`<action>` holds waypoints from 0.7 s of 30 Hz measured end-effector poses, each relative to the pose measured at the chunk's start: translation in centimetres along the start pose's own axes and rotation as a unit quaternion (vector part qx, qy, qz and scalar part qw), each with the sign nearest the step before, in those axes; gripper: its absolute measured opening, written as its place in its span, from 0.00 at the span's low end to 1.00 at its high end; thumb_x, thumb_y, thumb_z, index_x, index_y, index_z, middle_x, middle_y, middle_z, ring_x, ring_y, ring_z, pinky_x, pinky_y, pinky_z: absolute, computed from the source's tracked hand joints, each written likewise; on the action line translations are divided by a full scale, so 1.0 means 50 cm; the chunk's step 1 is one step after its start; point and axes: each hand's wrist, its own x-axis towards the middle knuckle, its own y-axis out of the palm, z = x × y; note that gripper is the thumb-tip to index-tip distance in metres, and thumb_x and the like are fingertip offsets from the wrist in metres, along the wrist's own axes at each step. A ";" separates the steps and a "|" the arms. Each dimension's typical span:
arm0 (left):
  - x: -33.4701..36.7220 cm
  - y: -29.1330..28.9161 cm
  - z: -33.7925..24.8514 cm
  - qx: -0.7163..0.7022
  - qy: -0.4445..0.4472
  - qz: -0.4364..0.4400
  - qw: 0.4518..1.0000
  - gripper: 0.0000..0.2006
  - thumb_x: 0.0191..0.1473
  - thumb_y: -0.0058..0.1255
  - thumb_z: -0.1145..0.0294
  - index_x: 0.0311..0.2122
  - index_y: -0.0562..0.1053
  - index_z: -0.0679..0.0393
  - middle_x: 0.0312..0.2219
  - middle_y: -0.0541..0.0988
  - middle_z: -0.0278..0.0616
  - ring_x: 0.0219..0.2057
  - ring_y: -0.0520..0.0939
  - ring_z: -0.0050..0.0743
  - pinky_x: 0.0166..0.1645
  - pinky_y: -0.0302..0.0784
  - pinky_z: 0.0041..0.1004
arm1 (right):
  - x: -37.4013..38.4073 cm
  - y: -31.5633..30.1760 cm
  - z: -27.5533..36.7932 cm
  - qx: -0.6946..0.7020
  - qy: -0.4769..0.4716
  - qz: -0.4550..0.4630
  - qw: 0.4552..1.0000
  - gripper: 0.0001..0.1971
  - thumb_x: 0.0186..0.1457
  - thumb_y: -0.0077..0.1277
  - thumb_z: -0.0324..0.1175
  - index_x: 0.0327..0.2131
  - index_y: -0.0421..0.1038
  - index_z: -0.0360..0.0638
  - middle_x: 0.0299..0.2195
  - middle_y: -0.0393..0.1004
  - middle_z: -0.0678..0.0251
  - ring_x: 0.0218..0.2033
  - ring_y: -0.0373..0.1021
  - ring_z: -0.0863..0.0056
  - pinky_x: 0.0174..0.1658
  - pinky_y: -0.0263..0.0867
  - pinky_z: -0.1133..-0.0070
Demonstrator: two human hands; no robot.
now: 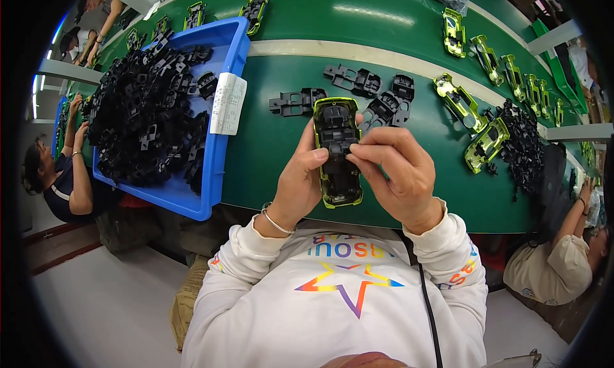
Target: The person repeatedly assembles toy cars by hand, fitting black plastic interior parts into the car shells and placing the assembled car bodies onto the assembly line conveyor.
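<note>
I hold a yellow-green toy car shell (pixel 337 152) upside down above the green conveyor belt (pixel 268 144), with a black chassis part seated in it. My left hand (pixel 299 179) grips its left side, thumb pressing on the black part. My right hand (pixel 396 173) holds its right side, fingertips on the black insert. Loose black chassis parts (pixel 358 89) lie on the belt just beyond the car.
A blue bin (pixel 214 150) full of black chassis parts stands at the left, a white paper label on its rim. More yellow-green shells (pixel 470 121) lie on the belt at the right and along the far lane. Other people sit at both sides.
</note>
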 end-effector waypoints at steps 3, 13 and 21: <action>-0.002 -0.002 -0.001 -0.010 0.003 -0.005 1.000 0.33 0.56 0.43 0.61 0.65 0.55 0.61 0.60 0.67 0.49 0.59 0.72 0.36 0.63 0.67 0.33 | 0.000 -0.005 -0.005 -0.030 -0.046 0.035 0.998 0.11 0.40 0.65 0.22 0.31 0.77 0.39 0.33 0.75 0.64 0.32 0.75 0.68 0.33 0.72 0.74; -0.013 -0.009 0.013 0.079 0.019 -0.005 0.997 0.35 0.53 0.45 0.71 0.66 0.51 0.60 0.61 0.65 0.49 0.58 0.72 0.37 0.64 0.66 0.33 | 0.015 -0.017 0.001 -0.062 -0.068 0.105 0.990 0.13 0.38 0.63 0.23 0.32 0.77 0.41 0.34 0.75 0.67 0.34 0.74 0.68 0.39 0.69 0.72; -0.007 -0.011 0.007 0.025 0.007 -0.011 1.000 0.35 0.53 0.44 0.73 0.67 0.51 0.61 0.61 0.66 0.49 0.58 0.73 0.37 0.62 0.69 0.34 | -0.008 -0.007 0.000 0.062 0.058 0.116 0.990 0.13 0.44 0.63 0.21 0.36 0.78 0.44 0.40 0.75 0.67 0.40 0.73 0.69 0.42 0.69 0.73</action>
